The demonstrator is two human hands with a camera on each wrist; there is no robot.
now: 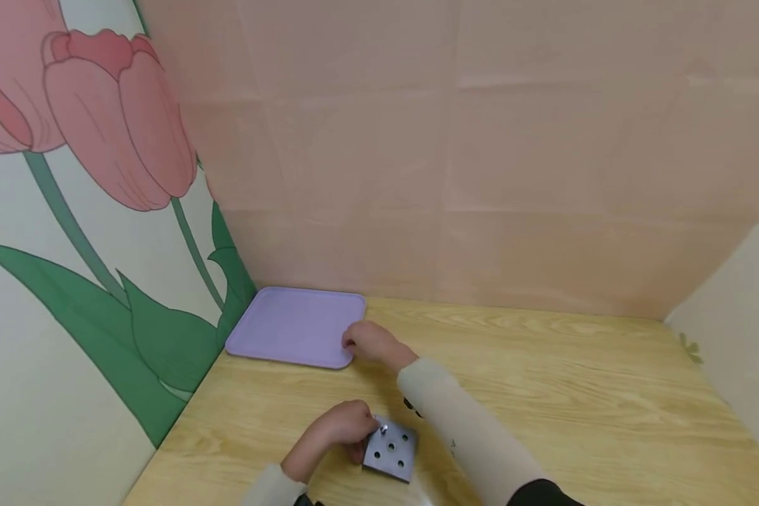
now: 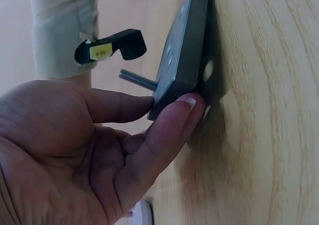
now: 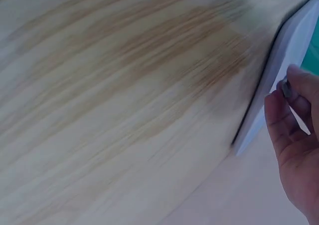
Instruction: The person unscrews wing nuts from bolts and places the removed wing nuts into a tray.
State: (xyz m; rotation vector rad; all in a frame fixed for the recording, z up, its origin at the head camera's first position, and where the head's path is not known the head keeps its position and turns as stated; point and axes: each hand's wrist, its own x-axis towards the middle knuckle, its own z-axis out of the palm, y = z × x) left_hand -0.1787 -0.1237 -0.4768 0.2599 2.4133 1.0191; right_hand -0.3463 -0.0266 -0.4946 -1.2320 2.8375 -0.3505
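A square grey metal plate (image 1: 390, 450) with several round holes is held near the table's front. At its corner my left hand (image 1: 348, 424) pinches it between thumb and fingers. A threaded bolt (image 2: 137, 79) stands up out of the plate beside my thumb; in the left wrist view the plate's edge is tilted off the wood. My right hand (image 1: 373, 342) is over the right edge of a purple tray (image 1: 294, 327). Between its thumb and fingertips it pinches a small shiny metal piece (image 3: 285, 88), too small and blurred to name.
The wood-grain table (image 1: 544, 379) reaches back to a pinkish covered wall (image 1: 449, 176). A wall painted with tulips (image 1: 117, 119) borders the left side, close to the tray. At the right stands a pale wall (image 1: 740, 337).
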